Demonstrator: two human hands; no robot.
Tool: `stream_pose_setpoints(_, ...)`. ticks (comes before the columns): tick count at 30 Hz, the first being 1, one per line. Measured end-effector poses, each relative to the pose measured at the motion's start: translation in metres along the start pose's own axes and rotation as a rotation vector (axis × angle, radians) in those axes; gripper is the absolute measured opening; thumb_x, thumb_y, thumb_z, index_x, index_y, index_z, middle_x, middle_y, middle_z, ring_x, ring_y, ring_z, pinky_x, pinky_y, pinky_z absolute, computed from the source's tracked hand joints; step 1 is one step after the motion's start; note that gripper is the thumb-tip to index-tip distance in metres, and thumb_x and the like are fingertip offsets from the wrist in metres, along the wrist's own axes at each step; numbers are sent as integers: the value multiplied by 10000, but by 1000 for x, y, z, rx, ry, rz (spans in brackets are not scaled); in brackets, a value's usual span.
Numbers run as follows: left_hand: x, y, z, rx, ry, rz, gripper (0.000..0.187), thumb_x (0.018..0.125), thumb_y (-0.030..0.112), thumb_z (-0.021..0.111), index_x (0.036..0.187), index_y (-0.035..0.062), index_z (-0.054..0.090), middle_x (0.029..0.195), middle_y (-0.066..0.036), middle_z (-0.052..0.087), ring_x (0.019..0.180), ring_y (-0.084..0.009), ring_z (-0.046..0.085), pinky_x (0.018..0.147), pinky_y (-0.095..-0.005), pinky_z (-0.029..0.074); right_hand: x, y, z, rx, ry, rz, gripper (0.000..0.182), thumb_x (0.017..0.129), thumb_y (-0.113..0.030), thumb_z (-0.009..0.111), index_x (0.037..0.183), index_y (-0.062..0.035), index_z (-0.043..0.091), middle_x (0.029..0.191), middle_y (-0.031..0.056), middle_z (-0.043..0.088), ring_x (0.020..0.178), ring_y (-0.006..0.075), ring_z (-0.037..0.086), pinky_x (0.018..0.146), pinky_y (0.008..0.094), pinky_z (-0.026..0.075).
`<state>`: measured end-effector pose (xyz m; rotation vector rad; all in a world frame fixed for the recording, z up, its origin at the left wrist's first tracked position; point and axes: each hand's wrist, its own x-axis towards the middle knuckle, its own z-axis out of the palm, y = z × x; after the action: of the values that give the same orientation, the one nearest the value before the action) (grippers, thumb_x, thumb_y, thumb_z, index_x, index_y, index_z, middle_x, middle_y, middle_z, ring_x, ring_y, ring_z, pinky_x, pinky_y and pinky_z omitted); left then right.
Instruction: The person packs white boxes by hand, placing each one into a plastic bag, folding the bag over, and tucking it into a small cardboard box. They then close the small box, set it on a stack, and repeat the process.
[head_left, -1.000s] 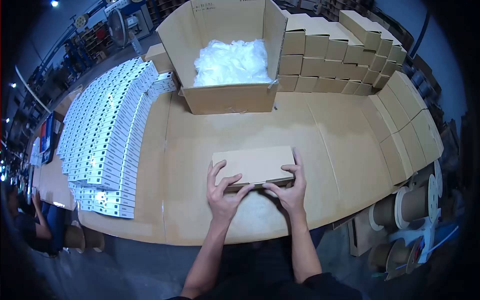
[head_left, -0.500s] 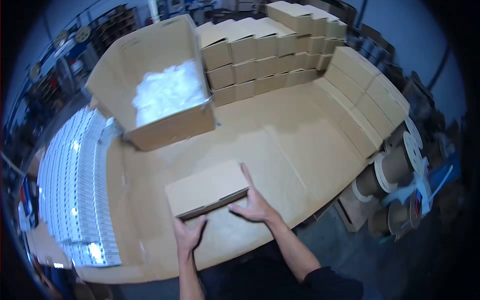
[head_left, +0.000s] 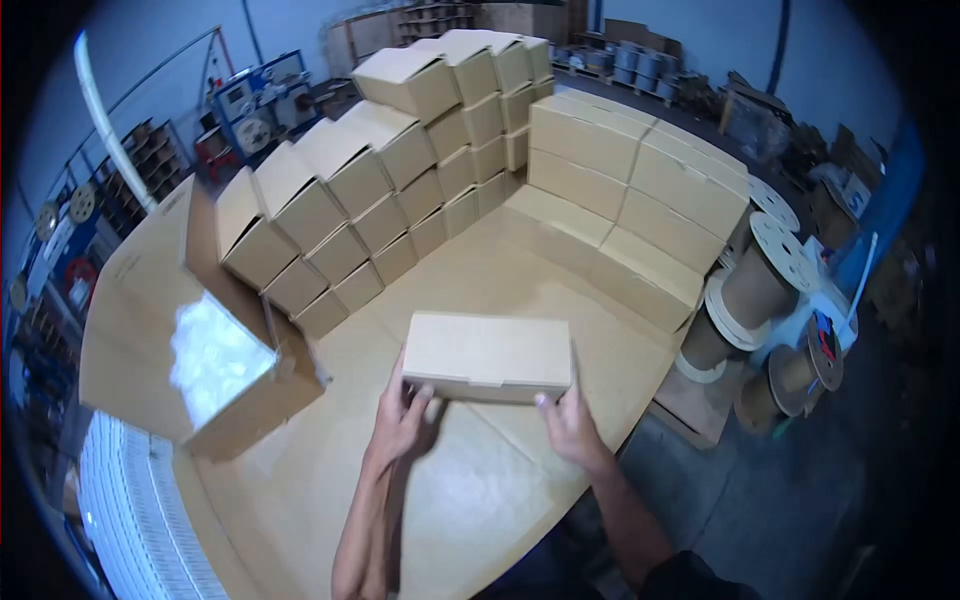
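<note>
A closed brown cardboard box (head_left: 487, 347) is held between my two hands over the cardboard-covered table (head_left: 480, 480). My left hand (head_left: 402, 415) grips its left end, thumb on the near side and the other fingers mostly hidden. At the right end my right hand (head_left: 572, 420) holds it the same way, thumb against the front. The lid faces up, with a small tab at the front edge. Beyond it, a low row of like boxes (head_left: 640, 272) lies in front of a taller stack of boxes (head_left: 625, 185).
More boxes (head_left: 385, 190) are stacked along the back left. A large open carton (head_left: 130, 330) holds white plastic bags (head_left: 215, 360). White flat pieces (head_left: 145, 510) are piled at the lower left. Cable spools (head_left: 760, 270) stand on the floor past the table's right edge.
The view has turned to the right. My hands have lifted the box off the table and carried it towards the boxes on the right. My right thumb now presses against its front.
</note>
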<state>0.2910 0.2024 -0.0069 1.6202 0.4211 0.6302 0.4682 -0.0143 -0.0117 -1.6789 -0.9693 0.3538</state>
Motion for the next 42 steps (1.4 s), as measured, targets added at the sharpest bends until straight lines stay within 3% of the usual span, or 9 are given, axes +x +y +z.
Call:
stream_pose_setpoints(6,201,-19,56,102,-117,314,651,1024,14,540,1613,21,263,1637,-172,343,1514,-262,321,1233,-387,267,117,11,-73,-192,292,-140,772,1034,-41,494,1610,58,-11,1655,293,196,1557,361,198,1261,402,167)
stream_pose_setpoints(14,358,-52,105,-51,-128,319,586,1066,87,509,1606,40,285,1570,-135,440,1453,-242,394,1206,-376,288,226,52,-87,-317,522,-59,763,1040,-70,491,1594,68,-16,1606,370,229,1498,482,279,1236,466,272)
stream_pose_setpoints(22,377,-55,112,257,-175,300,541,1098,259,430,1543,-27,319,1559,-218,419,1456,-335,384,1202,-414,281,234,54,-94,-340,556,-24,730,1015,-55,521,1573,104,77,1549,427,276,1439,556,323,1211,516,313)
stream_pose_setpoints(23,383,-64,116,236,-103,306,500,1089,217,430,1530,-5,355,1513,-161,459,1425,-281,393,1207,-390,255,233,52,-92,-351,572,-24,730,1013,-55,524,1574,101,83,1545,427,282,1432,558,332,1205,520,323)
stream_pose_setpoints(26,399,-68,112,169,-252,255,692,1101,352,407,1589,-85,183,1657,-272,250,1560,-348,211,1256,-375,184,236,57,-89,-407,640,-41,749,994,-48,552,1583,71,105,1509,427,339,1390,559,390,1177,534,355)
stream_pose_setpoints(32,405,-87,111,196,-236,198,762,1096,412,399,1598,-93,126,1662,-288,217,1562,-347,211,1267,-379,174,231,57,-91,-372,629,3,689,987,-55,576,1561,74,216,1536,352,384,1397,510,429,1148,493,390)
stream_pose_setpoints(34,353,-21,123,271,-124,134,748,1094,400,417,1585,-106,168,1646,-302,246,1547,-356,255,1265,-399,194,225,84,-89,-490,782,-95,673,947,-53,615,1536,34,302,1475,336,445,1349,529,446,1132,536,385)
stream_pose_setpoints(36,334,-14,118,381,110,479,558,1090,356,443,1502,-17,389,1540,-245,459,1422,-377,459,1185,-441,354,215,48,-84,-488,947,-158,585,905,-29,647,1447,-1,429,1369,276,530,1265,442,534,1065,499,440)
stream_pose_setpoints(42,295,148,46,516,315,749,397,1077,289,482,1292,-30,580,1272,-212,634,1207,-307,606,1039,-409,456,262,-50,-45,-60,469,-358,462,852,-19,722,1268,-9,522,1242,199,579,1184,326,591,981,414,494)
